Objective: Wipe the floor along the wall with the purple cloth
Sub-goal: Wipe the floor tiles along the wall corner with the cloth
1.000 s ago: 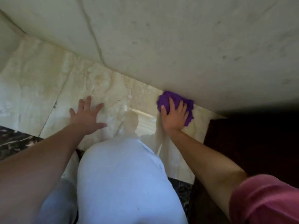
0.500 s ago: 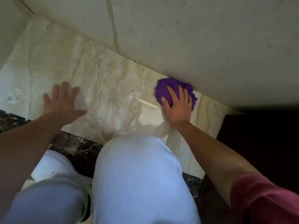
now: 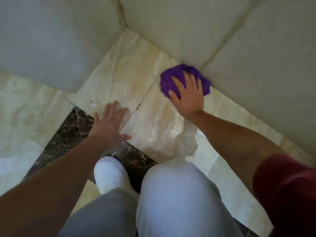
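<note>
A crumpled purple cloth [image 3: 172, 77] lies on the cream marble floor [image 3: 123, 77], pressed against the foot of the pale wall [image 3: 213, 31]. My right hand [image 3: 188, 94] rests flat on top of it, fingers spread over the cloth and pointing at the wall. My left hand [image 3: 109, 124] is open with fingers apart, palm down on the floor to the left, holding nothing. It sits near the edge of a dark marble strip [image 3: 68, 134].
A second wall [image 3: 51, 40] comes in from the left and meets the first at a corner [image 3: 124, 26] ahead. My knee in light grey trousers [image 3: 171, 194] and a white shoe [image 3: 111, 175] fill the near floor. A damp-looking sheen shows on the tile [image 3: 162, 130].
My right hand and the purple cloth have slid left along the wall toward the corner. My left hand has shifted left on the floor, and the view has turned so the corner now shows.
</note>
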`<action>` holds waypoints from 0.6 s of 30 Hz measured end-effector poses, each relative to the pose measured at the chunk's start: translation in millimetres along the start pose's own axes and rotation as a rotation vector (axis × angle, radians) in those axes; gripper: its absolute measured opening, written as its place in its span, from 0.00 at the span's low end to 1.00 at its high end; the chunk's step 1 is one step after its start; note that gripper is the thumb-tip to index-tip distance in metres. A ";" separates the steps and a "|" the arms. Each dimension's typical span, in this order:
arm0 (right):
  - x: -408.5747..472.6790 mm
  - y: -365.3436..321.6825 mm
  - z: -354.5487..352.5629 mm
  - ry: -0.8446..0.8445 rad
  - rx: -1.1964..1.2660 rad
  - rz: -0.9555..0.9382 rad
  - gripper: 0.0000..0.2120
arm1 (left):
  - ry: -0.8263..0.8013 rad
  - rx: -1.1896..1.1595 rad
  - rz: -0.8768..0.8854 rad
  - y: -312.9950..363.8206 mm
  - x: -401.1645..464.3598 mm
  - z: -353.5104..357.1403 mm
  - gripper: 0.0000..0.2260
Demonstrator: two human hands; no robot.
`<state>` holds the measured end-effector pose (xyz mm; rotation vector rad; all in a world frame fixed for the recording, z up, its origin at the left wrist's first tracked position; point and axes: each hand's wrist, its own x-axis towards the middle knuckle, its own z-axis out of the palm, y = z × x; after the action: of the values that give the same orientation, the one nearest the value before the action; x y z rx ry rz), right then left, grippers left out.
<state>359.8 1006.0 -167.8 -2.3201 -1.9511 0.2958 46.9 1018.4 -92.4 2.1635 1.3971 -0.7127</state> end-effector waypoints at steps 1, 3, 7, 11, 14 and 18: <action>13.9 -14.1 1.0 -0.026 -0.007 -0.001 0.26 | -0.031 -0.010 -0.050 -16.4 -7.8 1.2 0.49; 36.1 -40.0 0.2 -0.054 0.008 0.024 0.27 | -0.069 0.016 -0.111 -40.0 -18.3 6.4 0.50; 93.7 -86.9 -8.9 -0.175 -0.039 -0.124 0.30 | 0.077 0.085 -0.187 -58.6 -12.2 19.8 0.51; 159.9 -141.3 -14.7 -0.296 -0.031 -0.197 0.31 | 0.067 -0.006 -0.182 -73.0 -2.9 29.4 0.54; 197.3 -174.1 -16.7 -0.333 -0.013 -0.208 0.34 | 0.095 -0.134 -0.162 -79.9 -0.6 38.7 0.55; 194.9 -187.5 -12.9 -0.291 0.023 -0.139 0.34 | 0.075 -0.165 -0.160 -80.0 1.0 39.1 0.55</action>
<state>213.3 1231.3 -135.1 -2.2170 -2.2094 0.6724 -33.2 1024.4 -130.8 1.9858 1.6218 -0.5554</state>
